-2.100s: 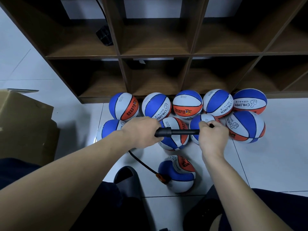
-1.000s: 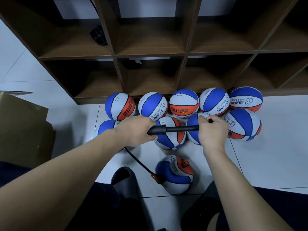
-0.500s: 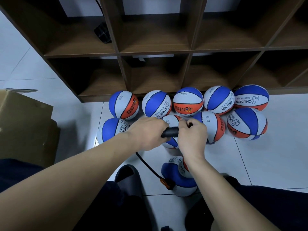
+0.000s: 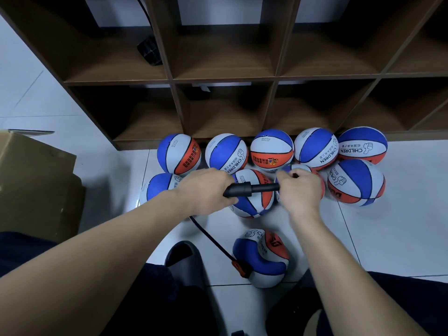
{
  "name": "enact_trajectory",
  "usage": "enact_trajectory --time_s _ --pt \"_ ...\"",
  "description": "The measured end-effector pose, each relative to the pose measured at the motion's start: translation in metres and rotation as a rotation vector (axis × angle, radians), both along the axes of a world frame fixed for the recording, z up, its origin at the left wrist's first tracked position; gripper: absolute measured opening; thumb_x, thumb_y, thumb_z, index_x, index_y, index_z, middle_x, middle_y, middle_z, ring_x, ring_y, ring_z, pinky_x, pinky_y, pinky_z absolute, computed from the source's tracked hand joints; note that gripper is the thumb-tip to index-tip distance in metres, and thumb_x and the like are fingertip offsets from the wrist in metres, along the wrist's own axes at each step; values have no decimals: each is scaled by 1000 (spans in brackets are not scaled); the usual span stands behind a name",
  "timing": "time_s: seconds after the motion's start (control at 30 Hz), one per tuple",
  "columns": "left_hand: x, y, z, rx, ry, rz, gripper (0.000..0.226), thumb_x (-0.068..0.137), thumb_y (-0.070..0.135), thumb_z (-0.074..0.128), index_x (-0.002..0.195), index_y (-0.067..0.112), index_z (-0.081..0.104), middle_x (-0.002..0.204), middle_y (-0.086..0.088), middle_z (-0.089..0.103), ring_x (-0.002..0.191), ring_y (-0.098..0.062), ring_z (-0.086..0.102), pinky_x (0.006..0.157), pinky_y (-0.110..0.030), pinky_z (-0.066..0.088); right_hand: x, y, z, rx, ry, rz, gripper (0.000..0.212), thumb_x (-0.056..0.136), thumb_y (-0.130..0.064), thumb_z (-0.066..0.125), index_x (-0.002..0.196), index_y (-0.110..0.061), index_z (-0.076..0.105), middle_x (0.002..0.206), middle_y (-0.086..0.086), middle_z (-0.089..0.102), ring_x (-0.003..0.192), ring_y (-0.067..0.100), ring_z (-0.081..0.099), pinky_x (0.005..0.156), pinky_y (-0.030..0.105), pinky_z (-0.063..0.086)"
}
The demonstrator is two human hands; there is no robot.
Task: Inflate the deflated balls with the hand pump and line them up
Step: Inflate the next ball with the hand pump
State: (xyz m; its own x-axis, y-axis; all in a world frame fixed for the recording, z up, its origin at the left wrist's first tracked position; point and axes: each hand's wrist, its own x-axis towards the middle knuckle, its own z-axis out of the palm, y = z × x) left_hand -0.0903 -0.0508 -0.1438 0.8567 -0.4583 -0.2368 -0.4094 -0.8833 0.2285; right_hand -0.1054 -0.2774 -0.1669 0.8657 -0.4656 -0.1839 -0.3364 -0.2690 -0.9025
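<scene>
Both hands hold the hand pump (image 4: 251,189) level above the floor: the left hand (image 4: 206,191) has its grip wrapped round the black barrel, and the right hand (image 4: 299,190) has its grip curled round the handle end, with a stretch of the thin rod showing between them. From under the left hand a black hose (image 4: 209,238) runs down to an orange fitting (image 4: 238,267) set against the deflated ball (image 4: 263,258), which lies dented on the white tiled floor (image 4: 388,238) just in front of the person's knees. Beyond the pump, eight round blue, white and orange balls sit in two loose rows: a back row of five (image 4: 271,151) touching the foot of the brown shelf unit (image 4: 225,76), and a front row (image 4: 355,181) partly hidden behind the hands. A dark slipper (image 4: 184,260) stands left of the deflated ball, and a cardboard box (image 4: 31,180) lies at the far left.
</scene>
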Motion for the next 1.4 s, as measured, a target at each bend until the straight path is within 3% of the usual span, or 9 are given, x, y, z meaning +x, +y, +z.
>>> enact_trajectory --time_s 0.1,0.27,0.43,0.6,0.77,0.97,1.13,1.27,1.4 --pt "5 9 2 24 10 35 28 96 53 66 83 29 62 74 5 64 70 -15 62 66 -40 59 8 -25 4 -7 26 -43 39 83 -25 70 56 -13 44 53 1 33 59 25 30 58 39 29" --pt "2 3 7 65 -40 26 33 100 52 61 79 26 61 69 3 62 64 -19 61 58 -36 53 3 -13 2 1 -36 -64 39 82 -22 66 58 -14 36 53 -1 31 57 24 28 56 40 29" --pt "-7 -4 3 110 -44 3 31 102 51 59 85 26 62 72 5 60 65 -14 56 52 -31 36 -14 20 -2 -39 -58 -48 45 89 -11 65 56 -16 34 44 -9 26 50 19 25 50 32 25" --pt "-10 -10 1 85 -41 -8 30 101 51 60 83 26 61 69 5 59 62 -15 56 60 -35 52 -19 39 -8 -19 -52 2 43 91 -11 65 59 -15 37 44 -9 30 47 14 28 46 30 29" --pt "-12 -18 6 73 -23 -26 29 101 49 60 84 25 62 71 4 59 64 -16 57 54 -32 39 -22 49 -10 7 -57 25 42 91 -16 66 59 -15 38 52 -4 35 52 20 33 50 35 38" --pt "-10 -16 2 69 -8 -29 29 101 51 60 83 27 61 71 4 60 65 -17 59 55 -32 41 -19 48 -14 47 -24 41 41 92 -20 68 60 -15 42 52 -3 39 51 20 37 51 36 42" --pt "-4 -9 2 35 8 2 31 99 53 63 82 27 61 72 5 61 67 -17 61 59 -34 50 -4 19 -4 24 10 39 42 92 -21 71 59 -13 48 51 -2 38 52 21 35 51 30 32" --pt "3 5 3 39 39 27 32 98 51 66 79 27 58 73 4 62 69 -16 59 58 -32 45 6 -22 3 40 -12 -60 43 87 -18 70 55 -15 42 51 0 33 55 23 28 54 33 26" --pt "6 5 4 81 18 4 30 97 51 66 81 27 61 73 4 63 68 -17 61 60 -34 50 -3 -18 -1 97 -32 -107 35 87 -4 64 64 -5 38 56 1 26 49 16 21 46 26 21"
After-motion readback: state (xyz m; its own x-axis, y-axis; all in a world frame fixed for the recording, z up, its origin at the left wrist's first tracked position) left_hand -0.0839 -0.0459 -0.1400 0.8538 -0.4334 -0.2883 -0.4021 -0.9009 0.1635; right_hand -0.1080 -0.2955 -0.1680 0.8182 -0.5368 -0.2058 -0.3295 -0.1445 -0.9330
